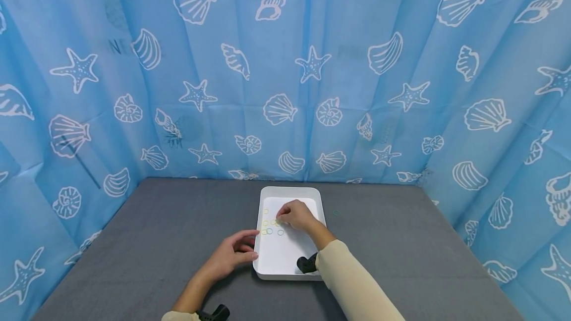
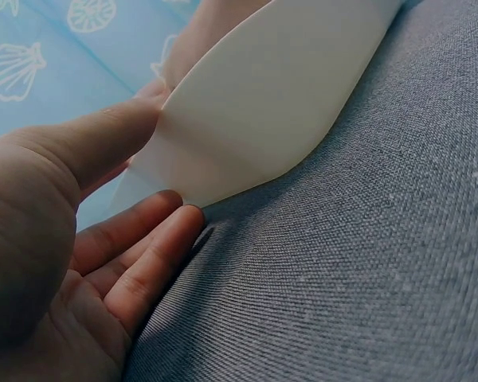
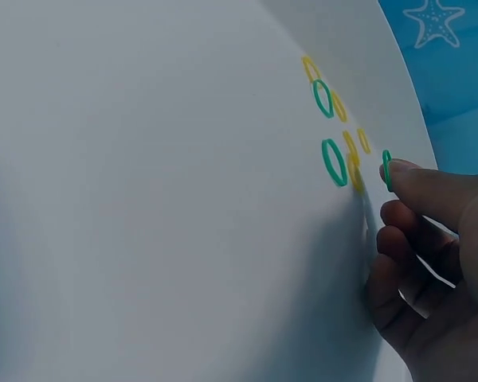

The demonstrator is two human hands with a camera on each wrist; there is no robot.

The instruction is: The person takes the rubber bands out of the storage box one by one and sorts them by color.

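A white tray [image 1: 290, 256] lies on the grey table, holding several small thin loops that look like rubber bands. On its left side my left hand [image 1: 235, 252] grips the edge, fingertips against the wall and rim. Over the tray, my right hand [image 1: 298, 215] pinches a green rubber band [image 3: 387, 171] between thumb and fingertip. Yellow bands [image 1: 265, 211] and two green-blue bands [image 1: 280, 233] lie in the tray's left half; in the right wrist view, a green band [image 3: 334, 162] sits beside yellow ones [image 3: 363, 141].
Right of the tray, another green band [image 1: 336, 213] lies on the grey cloth-covered table [image 1: 392, 241]. A blue curtain [image 1: 285, 88] with white shell and starfish prints hangs behind the table and along both sides.
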